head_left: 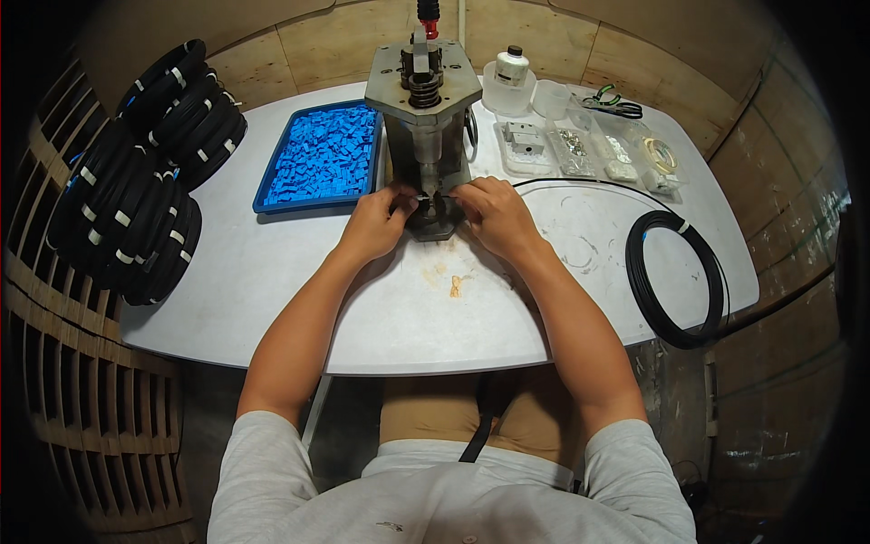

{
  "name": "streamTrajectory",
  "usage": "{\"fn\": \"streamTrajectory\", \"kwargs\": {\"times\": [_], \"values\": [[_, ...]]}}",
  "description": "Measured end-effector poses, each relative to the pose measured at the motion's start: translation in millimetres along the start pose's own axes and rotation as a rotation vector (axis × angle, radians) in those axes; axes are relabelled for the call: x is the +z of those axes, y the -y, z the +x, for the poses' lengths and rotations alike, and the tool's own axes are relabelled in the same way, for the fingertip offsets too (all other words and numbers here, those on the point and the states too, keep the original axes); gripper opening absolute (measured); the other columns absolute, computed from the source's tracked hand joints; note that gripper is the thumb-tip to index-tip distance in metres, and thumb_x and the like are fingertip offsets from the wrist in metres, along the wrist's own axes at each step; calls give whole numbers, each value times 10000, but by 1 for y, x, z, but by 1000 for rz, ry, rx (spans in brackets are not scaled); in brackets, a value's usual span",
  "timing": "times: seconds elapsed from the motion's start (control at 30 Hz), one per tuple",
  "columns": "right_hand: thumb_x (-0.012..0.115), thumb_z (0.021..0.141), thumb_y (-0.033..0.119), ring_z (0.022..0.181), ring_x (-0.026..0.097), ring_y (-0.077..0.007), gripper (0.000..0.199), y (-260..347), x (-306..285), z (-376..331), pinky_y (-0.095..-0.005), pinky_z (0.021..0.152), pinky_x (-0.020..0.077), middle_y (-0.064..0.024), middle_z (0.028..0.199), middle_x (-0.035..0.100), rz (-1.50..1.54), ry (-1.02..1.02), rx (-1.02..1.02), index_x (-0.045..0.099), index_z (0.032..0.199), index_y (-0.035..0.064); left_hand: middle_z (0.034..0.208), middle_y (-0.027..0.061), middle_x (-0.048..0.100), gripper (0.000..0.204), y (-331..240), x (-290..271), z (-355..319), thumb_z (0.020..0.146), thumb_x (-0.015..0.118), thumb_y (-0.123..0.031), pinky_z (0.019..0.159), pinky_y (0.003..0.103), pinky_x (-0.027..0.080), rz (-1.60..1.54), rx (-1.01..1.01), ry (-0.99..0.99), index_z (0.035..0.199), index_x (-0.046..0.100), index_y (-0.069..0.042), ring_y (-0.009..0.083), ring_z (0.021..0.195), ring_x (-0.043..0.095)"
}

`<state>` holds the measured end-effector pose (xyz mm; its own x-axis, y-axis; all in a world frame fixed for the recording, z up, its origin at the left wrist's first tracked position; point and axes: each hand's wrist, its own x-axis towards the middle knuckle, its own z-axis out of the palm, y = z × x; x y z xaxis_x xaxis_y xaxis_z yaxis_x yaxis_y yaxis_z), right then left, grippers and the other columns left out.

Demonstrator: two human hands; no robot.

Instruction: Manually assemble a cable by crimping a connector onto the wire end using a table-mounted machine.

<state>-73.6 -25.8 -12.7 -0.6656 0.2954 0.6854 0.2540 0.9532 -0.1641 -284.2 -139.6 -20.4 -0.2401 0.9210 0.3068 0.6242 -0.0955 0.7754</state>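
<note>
Both my hands meet at the base of a small grey metal press (424,100) standing at the middle back of the white table (272,281). My left hand (376,222) pinches something small at the press's foot; what it holds is too small to make out. My right hand (489,213) grips the end of a thin black cable (580,183) that runs right to a black cable coil (675,276) lying on the table's right side. A blue tray (268,195) full of small blue parts sits just left of the press.
Several bundled black cable coils (145,172) are stacked at the table's left edge. Clear plastic containers and bags of small parts (580,145), a white bottle (510,68) and green-handled pliers (612,100) stand at the back right. Wooden slats (82,399) lie at the left.
</note>
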Motion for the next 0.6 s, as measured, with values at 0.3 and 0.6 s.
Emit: {"fn": "streamTrajectory", "kwargs": {"times": [0.3, 0.6], "values": [[693, 774, 7, 832, 642, -288, 242, 0, 4, 1, -397, 769, 504, -64, 885, 678, -37, -9, 32, 740, 989, 108, 994, 197, 743, 235, 1, 6, 2, 993, 630, -142, 848, 364, 549, 3, 16, -65, 1169, 681, 5, 274, 920, 728], [692, 787, 3, 832, 639, -288, 233, 1, 5, 1, -395, 767, 503, -61, 892, 690, -40, -14, 41, 756, 986, 106, 985, 203, 743, 234, 2, 6, 3, 991, 633, -147, 829, 361, 551, 25, 6, -72, 1163, 680, 4, 276, 911, 731]]}}
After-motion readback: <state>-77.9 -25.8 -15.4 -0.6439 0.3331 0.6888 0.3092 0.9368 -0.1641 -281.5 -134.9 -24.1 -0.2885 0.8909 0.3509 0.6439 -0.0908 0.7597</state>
